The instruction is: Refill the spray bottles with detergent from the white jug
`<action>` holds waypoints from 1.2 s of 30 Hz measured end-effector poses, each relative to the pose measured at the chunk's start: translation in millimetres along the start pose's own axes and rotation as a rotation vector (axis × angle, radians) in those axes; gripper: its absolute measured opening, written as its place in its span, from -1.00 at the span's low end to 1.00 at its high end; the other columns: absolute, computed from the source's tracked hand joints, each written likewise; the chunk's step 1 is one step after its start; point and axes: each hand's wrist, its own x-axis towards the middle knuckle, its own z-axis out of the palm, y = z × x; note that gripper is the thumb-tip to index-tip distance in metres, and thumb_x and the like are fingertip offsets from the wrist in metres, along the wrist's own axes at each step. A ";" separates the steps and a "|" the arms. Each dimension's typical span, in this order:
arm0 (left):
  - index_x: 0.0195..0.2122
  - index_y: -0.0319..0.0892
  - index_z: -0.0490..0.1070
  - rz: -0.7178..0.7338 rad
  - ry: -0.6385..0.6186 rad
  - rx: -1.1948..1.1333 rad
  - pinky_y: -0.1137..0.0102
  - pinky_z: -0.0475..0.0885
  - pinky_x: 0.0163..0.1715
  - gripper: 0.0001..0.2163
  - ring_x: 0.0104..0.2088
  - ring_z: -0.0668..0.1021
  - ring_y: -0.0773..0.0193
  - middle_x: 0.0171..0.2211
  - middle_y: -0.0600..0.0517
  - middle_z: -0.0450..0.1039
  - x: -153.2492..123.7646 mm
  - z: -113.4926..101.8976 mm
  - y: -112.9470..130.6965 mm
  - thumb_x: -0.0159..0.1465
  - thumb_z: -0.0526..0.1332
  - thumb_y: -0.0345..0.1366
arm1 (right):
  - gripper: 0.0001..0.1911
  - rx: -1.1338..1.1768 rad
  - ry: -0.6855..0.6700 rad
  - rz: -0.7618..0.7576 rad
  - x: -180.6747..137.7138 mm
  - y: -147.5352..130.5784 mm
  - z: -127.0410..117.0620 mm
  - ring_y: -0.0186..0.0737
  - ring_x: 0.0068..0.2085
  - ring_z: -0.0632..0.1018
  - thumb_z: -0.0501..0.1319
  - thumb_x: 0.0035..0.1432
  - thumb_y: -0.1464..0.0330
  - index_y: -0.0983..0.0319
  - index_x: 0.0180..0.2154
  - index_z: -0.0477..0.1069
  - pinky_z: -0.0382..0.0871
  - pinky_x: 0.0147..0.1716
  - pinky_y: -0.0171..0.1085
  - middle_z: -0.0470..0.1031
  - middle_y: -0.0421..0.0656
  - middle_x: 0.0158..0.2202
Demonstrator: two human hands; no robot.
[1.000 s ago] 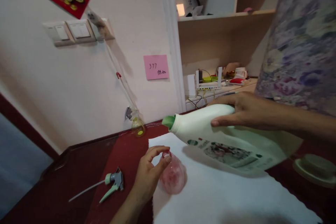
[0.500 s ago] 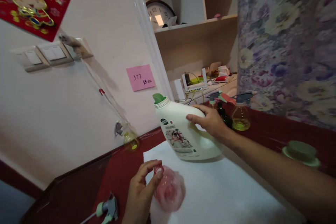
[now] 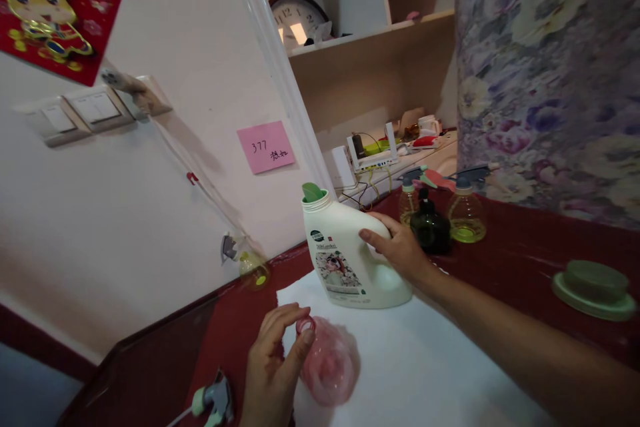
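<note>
A large white detergent jug (image 3: 345, 253) with an open green spout stands upright on a white cloth (image 3: 425, 360). My right hand (image 3: 397, 247) grips its handle. A round pink transparent bottle (image 3: 327, 363) stands on the cloth nearer to me, without a cap. My left hand (image 3: 273, 363) pinches the bottle's open neck between thumb and fingers. A green and grey spray head (image 3: 213, 403) with its tube lies on the dark red table (image 3: 515, 260), left of my left hand.
Three spray bottles (image 3: 433, 213) stand behind the jug, two yellowish and one dark. A green cap (image 3: 595, 287) lies on the table at right. A small yellow spray bottle (image 3: 250, 267) is by the wall. A flowered fabric (image 3: 550, 73) hangs at upper right.
My right hand tipped the jug from lying nearly level over the pink bottle to standing upright on the cloth. My left hand stayed on the pink bottle's neck.
</note>
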 end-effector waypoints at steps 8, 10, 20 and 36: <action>-0.11 0.03 0.63 0.272 0.003 0.344 0.03 0.46 0.07 -0.77 0.06 0.52 -0.08 -0.05 -0.08 0.59 3.8 -10.9 2.3 0.22 0.33 -0.12 | -0.67 -0.128 0.175 -0.339 -39.9 -42.6 0.4 0.02 0.10 0.43 0.25 0.16 0.25 0.13 -0.02 0.44 0.27 0.16 0.01 0.41 -0.05 0.00; -0.07 0.06 0.62 0.356 0.007 0.414 0.03 0.46 0.07 -0.75 0.08 0.51 -0.08 -0.03 -0.07 0.59 4.6 -14.3 6.2 0.22 0.33 -0.16 | -0.72 -0.108 0.011 -0.370 -61.1 -52.2 9.0 0.00 0.06 0.46 0.23 0.20 0.30 0.08 -0.02 0.41 0.32 0.11 0.00 0.45 -0.08 -0.04; -0.37 -0.01 0.55 0.295 0.228 0.288 0.19 0.41 0.06 -0.87 0.01 0.53 0.05 -0.22 0.04 0.58 -7.5 -45.6 48.3 0.30 0.24 -0.21 | 0.10 -0.085 -0.660 0.207 -127.2 -14.0 45.8 0.25 0.34 0.23 0.48 -0.21 0.28 0.19 0.35 0.09 0.11 0.30 0.20 0.18 0.10 0.38; -0.57 -0.15 0.35 -0.175 0.223 0.390 0.44 0.28 -0.48 -0.54 -0.51 0.39 0.30 -0.58 0.11 0.35 -4.3 -119.3 8.6 0.32 0.11 0.09 | -0.09 -0.133 -0.754 0.085 -137.1 11.0 46.4 0.13 0.38 0.19 0.33 0.06 0.22 0.19 0.37 0.02 0.08 0.34 0.14 0.11 0.02 0.42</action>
